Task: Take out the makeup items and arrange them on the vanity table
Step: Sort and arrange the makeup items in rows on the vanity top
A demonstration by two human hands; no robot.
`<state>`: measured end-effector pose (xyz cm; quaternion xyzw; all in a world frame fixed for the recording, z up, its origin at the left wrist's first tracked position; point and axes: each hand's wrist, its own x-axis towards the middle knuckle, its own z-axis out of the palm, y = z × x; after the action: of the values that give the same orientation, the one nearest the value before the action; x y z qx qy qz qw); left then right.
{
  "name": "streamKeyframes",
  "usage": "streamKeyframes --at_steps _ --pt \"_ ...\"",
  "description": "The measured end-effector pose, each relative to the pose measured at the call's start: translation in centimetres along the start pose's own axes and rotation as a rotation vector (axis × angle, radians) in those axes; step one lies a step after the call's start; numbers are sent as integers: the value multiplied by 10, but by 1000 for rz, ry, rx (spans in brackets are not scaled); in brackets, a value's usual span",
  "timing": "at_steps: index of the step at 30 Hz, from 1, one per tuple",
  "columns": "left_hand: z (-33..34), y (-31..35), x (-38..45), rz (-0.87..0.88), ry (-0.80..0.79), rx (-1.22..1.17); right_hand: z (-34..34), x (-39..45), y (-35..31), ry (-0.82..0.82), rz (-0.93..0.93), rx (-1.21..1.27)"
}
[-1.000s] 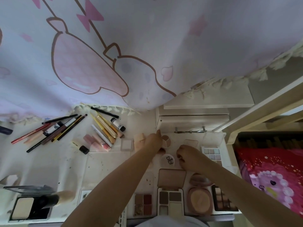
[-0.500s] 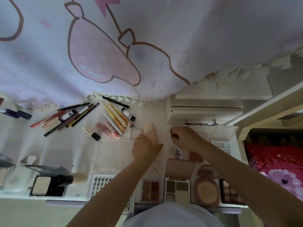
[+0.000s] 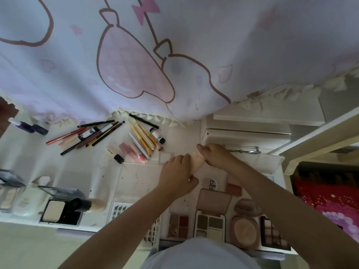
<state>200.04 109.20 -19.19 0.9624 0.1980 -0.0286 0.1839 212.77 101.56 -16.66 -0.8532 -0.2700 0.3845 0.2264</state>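
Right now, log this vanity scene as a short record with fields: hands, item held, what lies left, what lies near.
left hand: left hand holds the near end of a peach sponge
right hand: right hand grips the sponge's far end
left of hands: loose pencils, pink tubes
near edge: open eyeshadow palette, round powder compact, small red palette
far left: open black compact with a brush lying across it
surface: white vanity table

bare forearms, white top (image 3: 202, 253) (sleeves unseen)
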Motion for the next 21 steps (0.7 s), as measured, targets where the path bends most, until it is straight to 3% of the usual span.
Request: streamKeyframes --at_steps 2,7,13,18,21 --pt "-4 0 -2 79 74 43 -7 -2 -6 3 11 117" --pt "-22 10 -3 58 -1 -174 -23 -15 -13 -61 -152 98" --pt "-43 -1 -3 -33 -242 -566 -54 -30 4 -311 -313 200" --pt "-40 -5 -1 -138 -299 -749 -52 -30 0 -281 -354 350" --pt "-38 -5 -1 -192 -321 -771 -43 -24 -1 -214 -346 285"
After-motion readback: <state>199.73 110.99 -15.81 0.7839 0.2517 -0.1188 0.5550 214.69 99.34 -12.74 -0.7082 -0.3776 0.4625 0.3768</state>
